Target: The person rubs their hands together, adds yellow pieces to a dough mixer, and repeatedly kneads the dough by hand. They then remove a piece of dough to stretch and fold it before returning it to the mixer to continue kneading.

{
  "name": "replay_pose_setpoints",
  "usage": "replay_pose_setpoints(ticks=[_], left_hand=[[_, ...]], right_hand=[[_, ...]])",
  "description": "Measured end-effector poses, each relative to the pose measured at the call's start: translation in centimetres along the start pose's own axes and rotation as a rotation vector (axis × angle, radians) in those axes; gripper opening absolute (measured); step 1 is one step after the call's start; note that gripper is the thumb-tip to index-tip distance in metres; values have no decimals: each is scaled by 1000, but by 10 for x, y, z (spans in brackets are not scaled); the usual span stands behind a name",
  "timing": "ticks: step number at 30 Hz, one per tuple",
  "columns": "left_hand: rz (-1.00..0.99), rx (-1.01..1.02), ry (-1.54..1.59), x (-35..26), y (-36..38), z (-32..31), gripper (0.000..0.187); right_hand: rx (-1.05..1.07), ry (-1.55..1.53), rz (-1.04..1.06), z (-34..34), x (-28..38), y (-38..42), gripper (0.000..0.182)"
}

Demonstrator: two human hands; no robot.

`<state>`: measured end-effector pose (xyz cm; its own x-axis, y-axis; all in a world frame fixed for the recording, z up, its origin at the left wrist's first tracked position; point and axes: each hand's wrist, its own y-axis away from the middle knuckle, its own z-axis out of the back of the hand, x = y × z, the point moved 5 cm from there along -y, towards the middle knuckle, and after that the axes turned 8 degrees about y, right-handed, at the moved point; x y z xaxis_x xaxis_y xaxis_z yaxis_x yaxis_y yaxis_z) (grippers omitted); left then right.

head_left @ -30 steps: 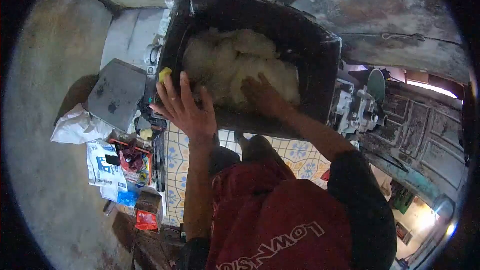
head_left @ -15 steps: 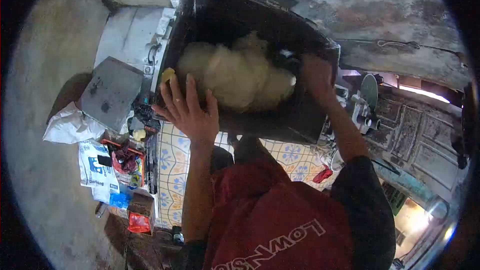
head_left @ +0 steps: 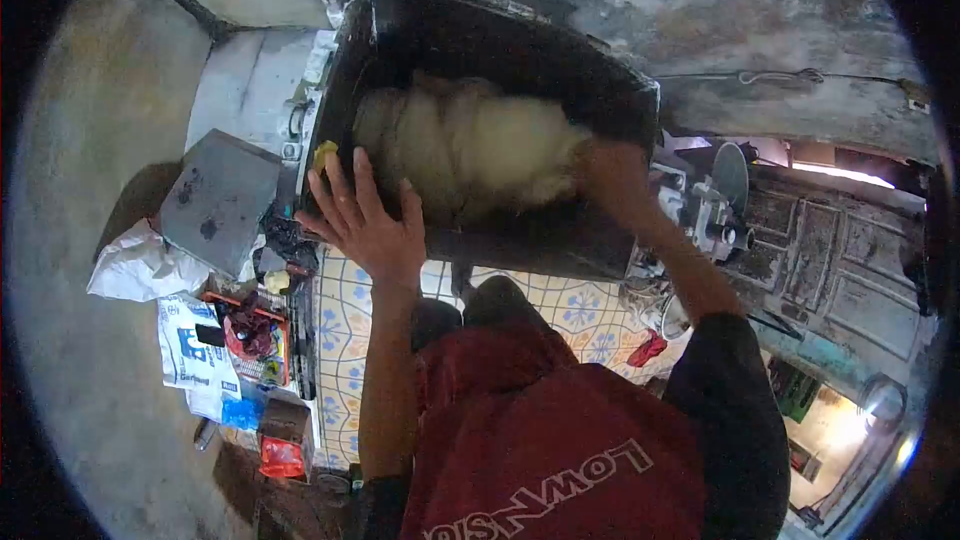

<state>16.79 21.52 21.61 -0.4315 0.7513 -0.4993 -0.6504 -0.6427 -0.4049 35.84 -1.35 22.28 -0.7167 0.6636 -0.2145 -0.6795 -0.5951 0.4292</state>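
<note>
A large pale mass, like dough and blurred by motion, lies in the dark trough; its middle is the pale mass. My left hand rests at the trough's near left edge with fingers spread, holding nothing. A small yellow piece sits just beyond its fingertips on the left rim. My right hand reaches into the trough's right part and meets the right end of the pale mass. Its fingers are smeared and partly hidden.
To the left are a grey board, a white sack and a cluttered shelf with an orange-edged tray. A metal machine stands at the right, near a wooden door. Patterned tiles lie below.
My right hand has moved down and left onto the end of the pale mass. The mass has changed shape and stretches further toward it. The view has shifted slightly.
</note>
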Motion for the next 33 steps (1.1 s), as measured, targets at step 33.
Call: replay_pose_setpoints(ticks=[33], left_hand=[[-18,-43,4,-4,0,1,50]], right_hand=[[22,-1763,-42,19,-32,-35,30]])
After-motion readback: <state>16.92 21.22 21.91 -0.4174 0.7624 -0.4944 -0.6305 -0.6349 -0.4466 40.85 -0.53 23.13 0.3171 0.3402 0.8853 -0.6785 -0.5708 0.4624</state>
